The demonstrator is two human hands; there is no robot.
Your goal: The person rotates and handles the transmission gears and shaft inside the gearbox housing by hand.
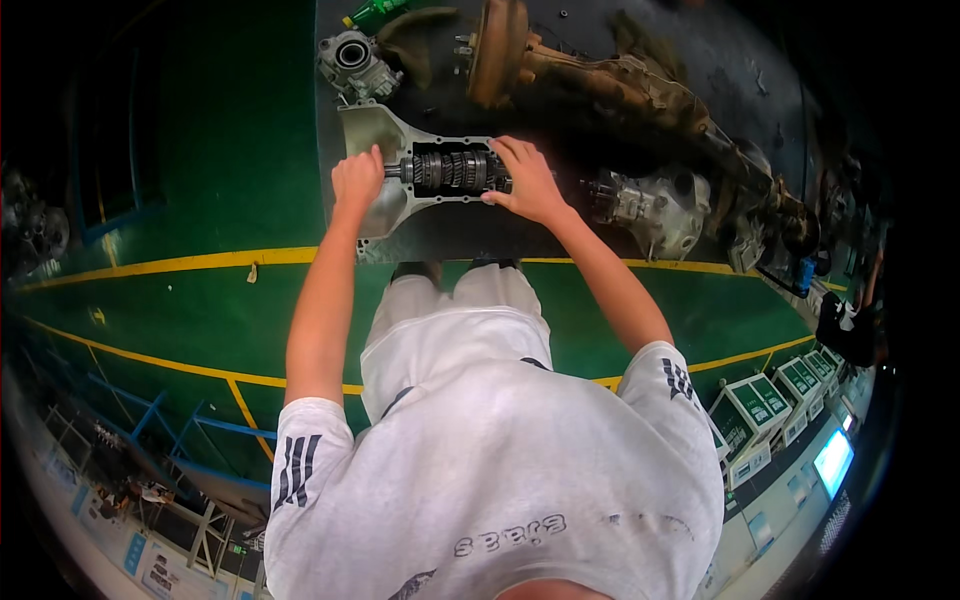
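Gear shaft (452,171), dark ridged steel with stacked toothed rings, lies crosswise in an open grey cast-metal housing (385,135) on the dark workbench (450,235), straight ahead of the person. Left hand (356,180) closed around the shaft's left end, thumb and fingers curled over the housing rim. Right hand (525,180) laid over the shaft's right end, fingers spread and bent onto the gears; full clasp cannot be confirmed. Housing surface dull and smooth, with broad flared edges. Behind it: a small round silvery casting (350,60) at far left, a green bottle (375,12) at the top edge, and a long rusty brown axle (600,85) with a disc-shaped hub, running off to the right. A second pale rough casting (655,205) sits just right of the right hand. Floor green with yellow lines (180,262). Lower right: a row of green-and-white square panels (765,400), print too small to tell; a bright screen (832,460) beside them.
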